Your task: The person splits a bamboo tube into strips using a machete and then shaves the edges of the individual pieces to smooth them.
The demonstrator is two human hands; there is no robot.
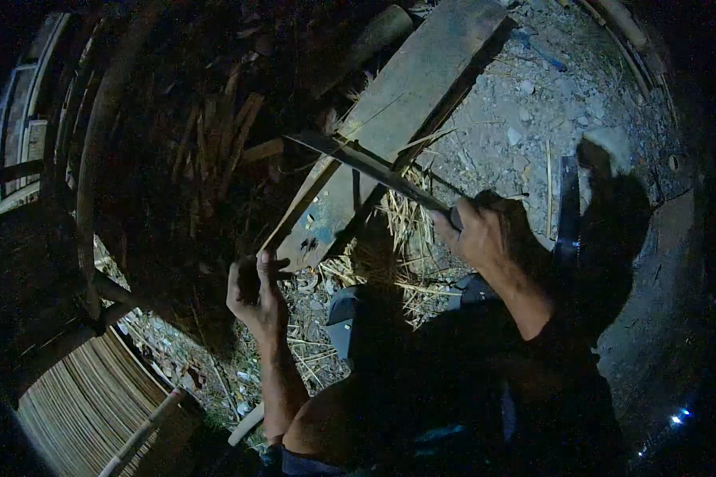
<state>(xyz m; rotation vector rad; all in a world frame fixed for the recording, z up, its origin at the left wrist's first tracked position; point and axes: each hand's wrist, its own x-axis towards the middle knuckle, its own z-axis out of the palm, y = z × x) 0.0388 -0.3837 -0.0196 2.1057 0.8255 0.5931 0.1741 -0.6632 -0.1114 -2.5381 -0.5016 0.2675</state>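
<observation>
My right hand (479, 237) is closed round the dark handle of a long knife (362, 163). Its blade points up and to the left, across a wooden board (422, 71) on the ground. My left hand (260, 294) pinches the lower end of a thin strip of wood (301, 202), which slants up and right along the board's left edge towards the blade. The blade lies over or against the strip's upper part; whether they touch is hard to tell. Straw-like shavings (406, 226) lie beside the board, below the knife.
A saw-like blade (567, 207) lies on the gravelly ground at the right. Split wood pieces (215, 143) are in the dark at the left. A bundle of thin strips (91, 401) and a pole (143, 433) are at the lower left. A shoe (342, 322) shows below the board.
</observation>
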